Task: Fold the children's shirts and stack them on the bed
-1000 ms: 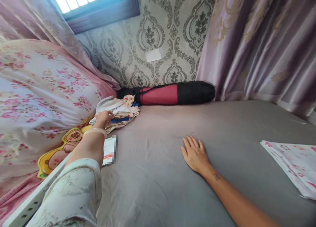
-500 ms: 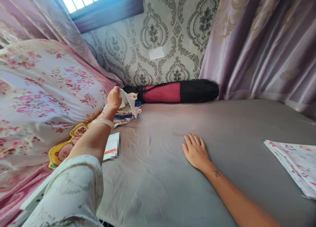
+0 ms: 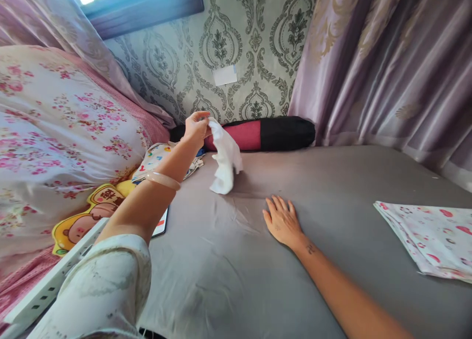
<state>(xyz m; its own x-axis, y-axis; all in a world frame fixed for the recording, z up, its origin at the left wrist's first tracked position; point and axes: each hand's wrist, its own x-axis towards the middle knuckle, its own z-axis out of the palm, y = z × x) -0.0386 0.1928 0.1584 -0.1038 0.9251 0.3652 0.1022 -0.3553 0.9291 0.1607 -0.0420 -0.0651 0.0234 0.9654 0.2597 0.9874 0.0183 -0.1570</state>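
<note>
My left hand (image 3: 198, 126) is closed in a pinch on one end of a white cloth (image 3: 225, 154), which hangs crumpled above the grey bed sheet (image 3: 236, 260). What kind of cloth or garment it is, I cannot tell. Behind my left forearm lies a pile of printed cloths (image 3: 157, 156). My right hand (image 3: 283, 221) rests flat on the sheet, fingers spread, holding nothing. To its right is a folded white cloth with a pink and red print (image 3: 431, 238).
A black and red long bag (image 3: 287, 133) lies along the wall. Left of me are a floral-covered bundle (image 3: 73, 117), a yellow cartoon pig cushion (image 3: 77, 226), a white plastic basket edge (image 3: 47, 290) and a phone (image 3: 161, 225) partly hidden by my forearm. Curtains (image 3: 387, 58) hang at right.
My left hand has moved right from the pile of printed cloths, lifting the white cloth off it. My right hand stays flat on the sheet. The view has shifted slightly.
</note>
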